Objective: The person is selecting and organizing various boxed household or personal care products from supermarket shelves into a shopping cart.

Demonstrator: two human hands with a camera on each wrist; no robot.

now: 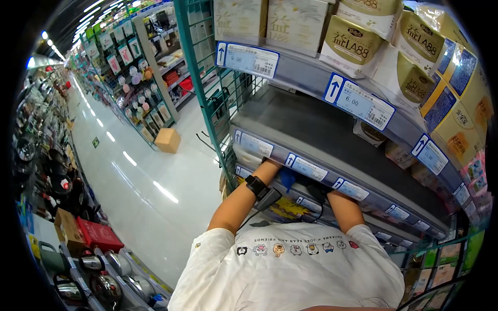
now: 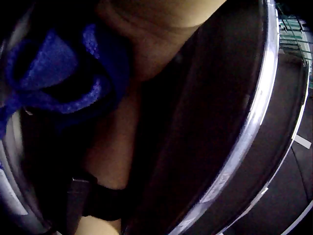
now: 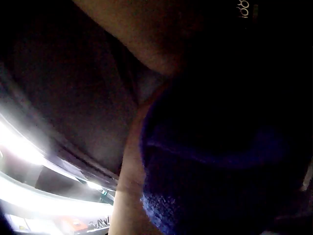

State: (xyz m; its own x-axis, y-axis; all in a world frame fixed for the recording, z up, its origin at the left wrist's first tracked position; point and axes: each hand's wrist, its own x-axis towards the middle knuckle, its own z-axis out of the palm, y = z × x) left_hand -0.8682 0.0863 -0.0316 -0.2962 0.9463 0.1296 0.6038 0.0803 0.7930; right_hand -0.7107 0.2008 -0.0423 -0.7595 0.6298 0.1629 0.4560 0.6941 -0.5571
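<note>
My left hand point(image 2: 151, 54) and right hand point(image 3: 142, 34) under the shelf point(image 1: 311, 124), fingers unseen, blue cloth point(image 2: 58, 73) half hidden, close views dark, blurred

This is a shop, and a big grey shelf point(image 1: 321, 129) with a green wire frame point(image 1: 199, 78) fills the right side. Gold and white boxes point(image 1: 353, 41) stand above the grey shelf, and blue and white price tags point(image 1: 248, 59) run along its front edges. Left of the grey shelf, a long shiny white floor point(image 1: 135, 176) runs far away under bright ceiling lights point(image 1: 93, 8), with a brown cardboard box point(image 1: 167, 140) on it, full racks point(image 1: 135, 78) behind the box, and shiny kettles point(image 1: 98, 282) on the far side.
</note>
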